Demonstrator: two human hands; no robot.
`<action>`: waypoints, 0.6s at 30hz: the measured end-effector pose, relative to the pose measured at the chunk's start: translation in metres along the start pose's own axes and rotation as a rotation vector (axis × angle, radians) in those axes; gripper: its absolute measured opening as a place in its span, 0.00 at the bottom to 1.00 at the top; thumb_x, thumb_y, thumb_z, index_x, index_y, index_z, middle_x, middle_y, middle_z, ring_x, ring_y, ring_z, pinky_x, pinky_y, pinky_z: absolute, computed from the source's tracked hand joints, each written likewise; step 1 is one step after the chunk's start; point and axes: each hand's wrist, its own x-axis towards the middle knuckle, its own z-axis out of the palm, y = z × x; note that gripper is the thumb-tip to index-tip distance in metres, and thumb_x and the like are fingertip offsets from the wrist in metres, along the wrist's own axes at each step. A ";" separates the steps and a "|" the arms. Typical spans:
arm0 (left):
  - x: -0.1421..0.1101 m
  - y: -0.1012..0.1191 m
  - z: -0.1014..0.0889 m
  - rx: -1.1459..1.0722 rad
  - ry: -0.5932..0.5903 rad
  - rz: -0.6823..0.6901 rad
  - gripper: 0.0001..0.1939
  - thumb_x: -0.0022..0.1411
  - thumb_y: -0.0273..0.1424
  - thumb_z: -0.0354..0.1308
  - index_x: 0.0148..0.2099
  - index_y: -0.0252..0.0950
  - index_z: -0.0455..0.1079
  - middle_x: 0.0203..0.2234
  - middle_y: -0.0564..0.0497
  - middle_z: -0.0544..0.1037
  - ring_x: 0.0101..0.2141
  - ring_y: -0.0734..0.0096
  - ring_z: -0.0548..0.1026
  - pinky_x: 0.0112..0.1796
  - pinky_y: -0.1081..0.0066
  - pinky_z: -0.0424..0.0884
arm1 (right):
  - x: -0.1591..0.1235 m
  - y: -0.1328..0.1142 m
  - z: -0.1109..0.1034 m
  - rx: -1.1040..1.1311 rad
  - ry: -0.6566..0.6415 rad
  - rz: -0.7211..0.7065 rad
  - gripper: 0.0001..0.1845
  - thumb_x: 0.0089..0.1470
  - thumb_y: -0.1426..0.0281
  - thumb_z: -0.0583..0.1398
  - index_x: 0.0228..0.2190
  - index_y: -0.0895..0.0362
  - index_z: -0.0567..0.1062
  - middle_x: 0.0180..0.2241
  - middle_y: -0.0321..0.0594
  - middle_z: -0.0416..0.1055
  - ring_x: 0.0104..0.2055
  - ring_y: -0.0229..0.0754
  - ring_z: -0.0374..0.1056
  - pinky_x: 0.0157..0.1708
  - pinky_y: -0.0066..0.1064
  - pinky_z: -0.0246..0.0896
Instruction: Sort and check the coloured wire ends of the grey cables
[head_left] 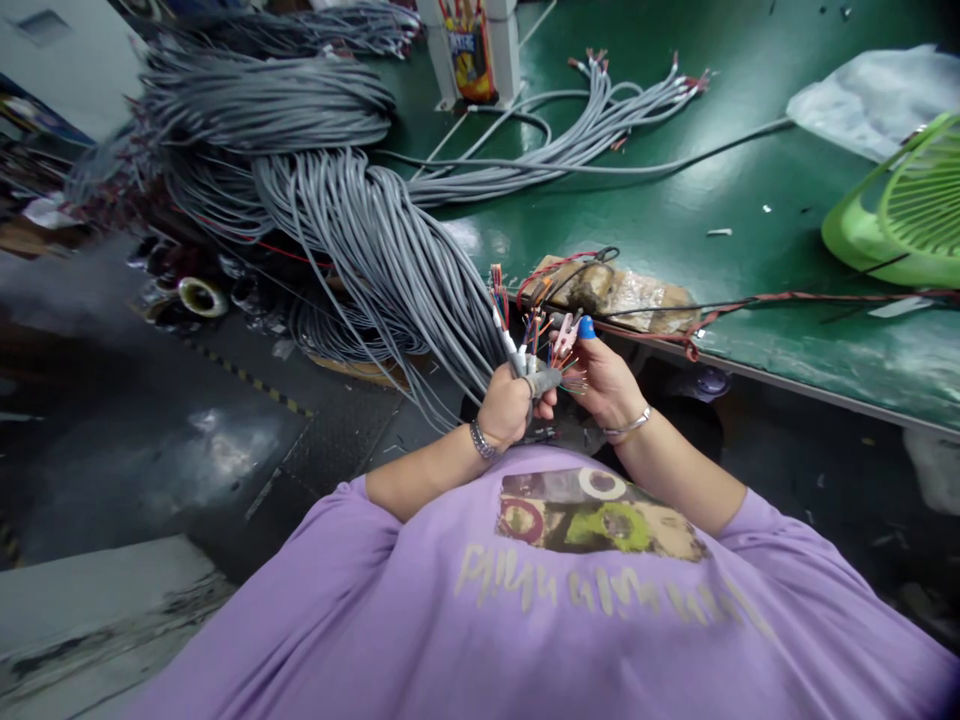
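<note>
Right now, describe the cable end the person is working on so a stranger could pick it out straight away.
Start at the big hank of grey cables draping off the green table toward the person. Follow it down to the left hand, closed around one grey cable end. Unlike the other cables, its sheath is stripped, fanning coloured wires that the right hand touches.

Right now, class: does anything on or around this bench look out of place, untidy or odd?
Yes. The big grey cable bundle spills off the green bench edge toward the floor instead of lying coiled. Small white scraps litter the benchtop. The left hand and right hand hold a cable end with coloured wires splayed out loosely.
</note>
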 end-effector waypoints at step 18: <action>-0.013 0.000 -0.004 -0.024 -0.011 0.032 0.20 0.45 0.42 0.71 0.25 0.35 0.65 0.15 0.56 0.72 0.13 0.80 0.66 0.16 0.77 0.63 | -0.009 -0.004 0.005 0.088 0.022 0.060 0.25 0.53 0.43 0.64 0.34 0.53 0.78 0.30 0.34 0.78 0.27 0.36 0.70 0.29 0.30 0.68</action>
